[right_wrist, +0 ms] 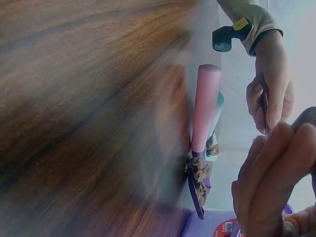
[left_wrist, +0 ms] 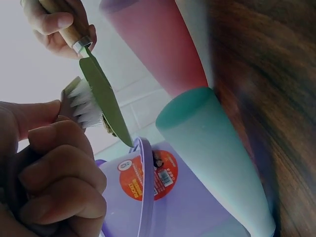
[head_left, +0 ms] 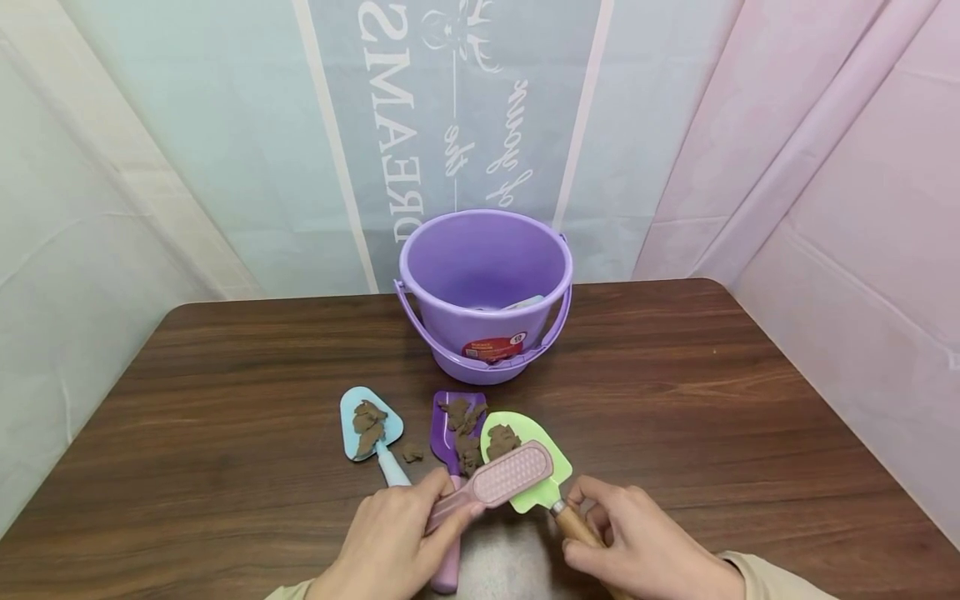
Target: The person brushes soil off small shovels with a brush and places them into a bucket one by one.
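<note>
My left hand grips the handle of a pink brush. In the left wrist view, the white bristles meet the face of a green trowel. My right hand holds that trowel by its wooden handle, with the blade raised and tilted. A brown clump sits on the blade beside the brush head. Below lies a purple shovel with a pink handle, carrying brown clumps. To its left, a light blue shovel also bears a clump.
A purple bucket with a red label stands behind the shovels, its handle lowered at the front. Something pale lies inside it. A small brown crumb is on the wooden table. Fabric hangs behind the table.
</note>
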### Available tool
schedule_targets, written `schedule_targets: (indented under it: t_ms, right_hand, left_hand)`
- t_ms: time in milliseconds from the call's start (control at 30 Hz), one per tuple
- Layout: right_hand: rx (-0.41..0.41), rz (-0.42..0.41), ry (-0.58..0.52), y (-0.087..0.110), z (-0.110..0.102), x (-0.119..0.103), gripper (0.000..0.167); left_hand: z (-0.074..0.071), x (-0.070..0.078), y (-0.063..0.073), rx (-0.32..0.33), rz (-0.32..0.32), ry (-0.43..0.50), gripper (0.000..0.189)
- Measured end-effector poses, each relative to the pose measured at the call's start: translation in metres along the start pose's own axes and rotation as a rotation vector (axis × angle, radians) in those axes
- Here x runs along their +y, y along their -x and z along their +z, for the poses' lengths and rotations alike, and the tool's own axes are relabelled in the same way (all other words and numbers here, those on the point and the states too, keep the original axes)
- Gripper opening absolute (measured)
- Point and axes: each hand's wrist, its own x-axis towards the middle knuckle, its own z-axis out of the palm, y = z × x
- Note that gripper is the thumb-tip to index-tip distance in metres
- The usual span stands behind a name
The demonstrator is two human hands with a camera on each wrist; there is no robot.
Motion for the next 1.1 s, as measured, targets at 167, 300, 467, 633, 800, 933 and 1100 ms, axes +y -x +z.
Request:
schedule_targets:
  t_ms: [167, 300, 467, 633, 800, 933, 1100]
  right_hand:
    - [0.016, -0.013, 0.012, 0.001, 0.001, -0.0015, 0.027]
    - [0.028, -0.033, 0.017, 0.0016, 0.0014, -0.0032, 0.03]
    - [0.025, -0.014, 0.029, 0.0036, 0.0005, -0.0048, 0.031]
    - [0.013, -0.003, 0.033, 0.0054, -0.0008, -0.0062, 0.032]
    - [-0.019, 0.035, 0.016, 0.0055, -0.0022, -0.0075, 0.029]
    - [-0.033, 0.042, 0.006, 0.0058, -0.0031, -0.0069, 0.028]
    - [-0.071, 0.033, -0.035, 0.0096, -0.0033, -0.0038, 0.028]
  left_hand:
    - [-0.0011, 0.0003, -0.0004, -0.012, -0.031, 0.008, 0.027]
    - [-0.0022, -0.0001, -0.0005, -0.012, -0.039, 0.007, 0.026]
    - [-0.0021, -0.0006, -0.0008, 0.015, -0.043, -0.005, 0.026]
    - [-0.0029, -0.0007, -0.0018, 0.02, -0.059, -0.008, 0.027]
    - [-0.0043, -0.0004, -0.0027, 0.017, -0.076, -0.026, 0.027]
    - [-0.0051, -0.0004, -0.0046, 0.022, -0.092, -0.033, 0.028]
    - [-0.0067, -0.0021, -0.0072, 0.044, -0.12, -0.071, 0.029]
